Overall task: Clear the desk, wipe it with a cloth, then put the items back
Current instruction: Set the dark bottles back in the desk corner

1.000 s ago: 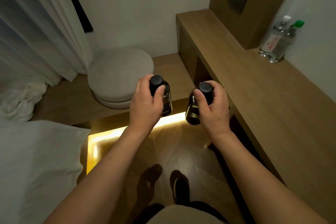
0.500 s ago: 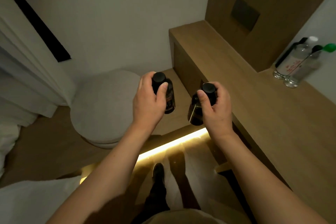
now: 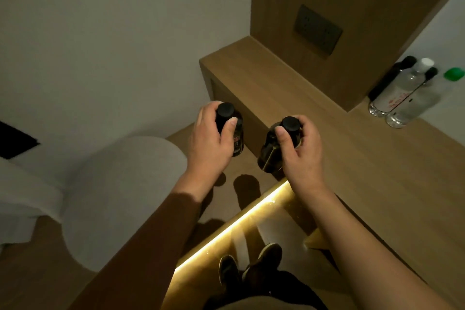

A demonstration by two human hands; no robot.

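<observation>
Head view: the left hand [image 3: 210,138] grips a dark bottle [image 3: 232,131] by its neck, fingers curled round just below the black cap. The right hand [image 3: 300,145] clamps a second dark bottle [image 3: 270,151] the same way, thumb against the cap. Both bottles hang in the air, near each other but apart, over the low wooden platform [image 3: 236,166] beside the round grey stool [image 3: 120,196], just off the desk's [image 3: 352,158] near edge.

Compared with a second ago, the view has swung right and closer: the desk top and its wall socket [image 3: 318,29] fill more of the frame, and the two clear water bottles [image 3: 402,98] loom larger at the back. The hands hold their grip unchanged. This looks like the bottles being carried towards the desk, probably to be put back; whether wiping is done cannot be told.
</observation>
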